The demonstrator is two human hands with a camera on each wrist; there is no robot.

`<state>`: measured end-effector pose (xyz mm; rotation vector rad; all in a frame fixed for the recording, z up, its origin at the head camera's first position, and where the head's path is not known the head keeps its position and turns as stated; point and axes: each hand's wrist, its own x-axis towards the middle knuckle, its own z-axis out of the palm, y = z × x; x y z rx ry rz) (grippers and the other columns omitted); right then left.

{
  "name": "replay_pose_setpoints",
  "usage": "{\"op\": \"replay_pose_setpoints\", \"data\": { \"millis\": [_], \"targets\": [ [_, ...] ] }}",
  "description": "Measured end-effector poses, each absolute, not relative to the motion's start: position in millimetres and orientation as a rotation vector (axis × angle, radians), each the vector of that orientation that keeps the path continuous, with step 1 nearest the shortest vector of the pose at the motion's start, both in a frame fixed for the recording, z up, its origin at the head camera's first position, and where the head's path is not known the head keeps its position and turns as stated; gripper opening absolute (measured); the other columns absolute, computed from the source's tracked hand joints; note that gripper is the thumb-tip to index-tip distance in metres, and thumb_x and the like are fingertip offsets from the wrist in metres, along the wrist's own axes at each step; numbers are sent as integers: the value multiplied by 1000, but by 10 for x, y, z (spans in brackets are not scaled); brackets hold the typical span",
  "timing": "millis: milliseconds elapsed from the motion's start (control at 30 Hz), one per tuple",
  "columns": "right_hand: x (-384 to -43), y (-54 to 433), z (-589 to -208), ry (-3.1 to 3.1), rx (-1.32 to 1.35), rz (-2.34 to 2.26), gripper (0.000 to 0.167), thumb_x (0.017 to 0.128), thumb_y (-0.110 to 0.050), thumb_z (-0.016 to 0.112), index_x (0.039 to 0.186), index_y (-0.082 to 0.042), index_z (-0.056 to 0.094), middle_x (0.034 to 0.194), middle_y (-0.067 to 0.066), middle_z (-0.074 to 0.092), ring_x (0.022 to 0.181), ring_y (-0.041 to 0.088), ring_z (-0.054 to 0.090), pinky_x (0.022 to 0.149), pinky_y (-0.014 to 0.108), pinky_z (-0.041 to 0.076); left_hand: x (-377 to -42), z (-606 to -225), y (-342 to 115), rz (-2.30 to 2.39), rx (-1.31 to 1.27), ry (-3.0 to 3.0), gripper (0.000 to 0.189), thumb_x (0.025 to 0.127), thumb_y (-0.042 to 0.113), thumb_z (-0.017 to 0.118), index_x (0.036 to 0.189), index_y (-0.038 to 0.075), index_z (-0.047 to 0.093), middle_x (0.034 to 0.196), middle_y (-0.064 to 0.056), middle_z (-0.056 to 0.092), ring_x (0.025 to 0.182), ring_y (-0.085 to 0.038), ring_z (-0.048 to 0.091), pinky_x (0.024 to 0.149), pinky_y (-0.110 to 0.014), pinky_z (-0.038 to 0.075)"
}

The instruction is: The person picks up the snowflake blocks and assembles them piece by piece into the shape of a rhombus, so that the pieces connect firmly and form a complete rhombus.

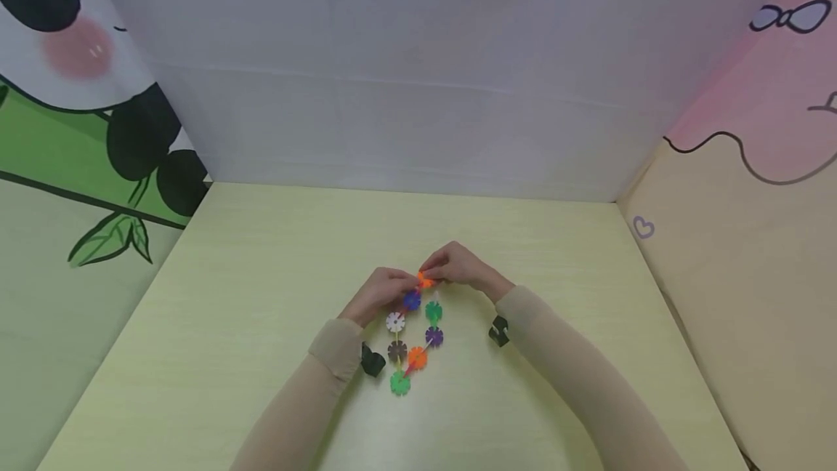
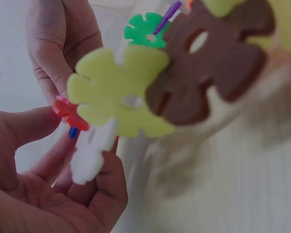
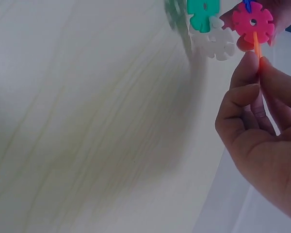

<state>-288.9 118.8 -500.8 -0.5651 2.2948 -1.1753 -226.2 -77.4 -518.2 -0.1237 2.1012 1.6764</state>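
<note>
In the head view, a chain of colourful notched plastic snowflake discs hangs in a loop below both hands. My right hand (image 1: 460, 266) pinches an orange disc (image 3: 257, 46), seen edge-on in the right wrist view. It meets a pink disc (image 3: 253, 22), which my left hand (image 1: 384, 289) pinches between thumb and fingers. Down the left side run a blue disc (image 1: 412, 301), a white disc (image 1: 395, 322) and a brown disc (image 1: 397, 351). A light green disc (image 1: 400, 384) lies lowest. Up the right side are a second orange disc (image 1: 417, 358), a purple disc (image 1: 434, 336) and a green disc (image 1: 434, 312).
The pale wooden table (image 1: 196, 355) extends around the hands. A white wall (image 1: 418, 93) stands at its back, with printed panels on the left and right. Black wrist devices hang under the left cuff (image 1: 373, 362) and the right cuff (image 1: 499, 331).
</note>
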Motion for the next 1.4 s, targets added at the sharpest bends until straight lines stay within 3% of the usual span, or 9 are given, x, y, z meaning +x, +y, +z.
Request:
{"op": "replay_pose_setpoints", "data": {
  "millis": [300, 600, 800, 933, 1167, 1400],
  "targets": [
    [-2867, 1163, -4999, 2327, -571, -1176, 17, 90, -15, 68, 103, -6, 73, 86, 0, 70, 70, 16, 61, 61, 27, 48, -2291, -5171, -779, 1695, -155, 2078, 24, 88, 27, 70, 101, 6, 73, 91, -6, 68, 67, -14, 59, 59, -28, 50],
    [-2606, 1366, -5081, 2311, -280, -1051, 23, 98, -22, 55, 108, -3, 63, 78, 4, 68, 69, 19, 66, 63, 32, 52, -2271, -5154, -787, 1700, -154, 2097, 25, 88, 24, 70, 103, 4, 72, 91, -7, 69, 69, -16, 61, 59, -31, 51],
    [-2407, 1422, -5149, 2051, -213, -1271, 34, 91, -12, 64, 120, 2, 53, 84, 14, 69, 75, 27, 67, 64, 37, 53, -2261, -5140, -786, 1708, -158, 2077, 24, 88, 22, 69, 102, 3, 72, 91, -8, 69, 68, -17, 62, 59, -30, 52],
    [-2336, 1387, -5208, 2057, -202, -1324, 40, 87, -9, 68, 121, 2, 50, 81, 14, 69, 72, 25, 66, 59, 35, 52, -2255, -5146, -788, 1707, -166, 2071, 22, 88, 21, 69, 101, 3, 72, 90, -8, 69, 68, -17, 62, 59, -30, 52],
    [-2268, 1366, -5223, 2118, -215, -1367, 33, 87, -4, 66, 118, 0, 55, 81, 10, 68, 71, 24, 66, 56, 31, 48, -2257, -5184, -780, 1721, -157, 2058, 20, 88, 21, 70, 98, 3, 72, 89, -8, 69, 64, -17, 61, 57, -29, 51],
    [-2283, 1413, -5164, 2132, -304, -1369, 28, 89, 0, 63, 116, 2, 60, 83, 11, 69, 72, 27, 67, 60, 35, 52, -2236, -5156, -731, 1743, -160, 2047, 20, 88, 17, 69, 99, 1, 71, 88, -9, 69, 62, -16, 60, 56, -29, 51]
  ]
}}
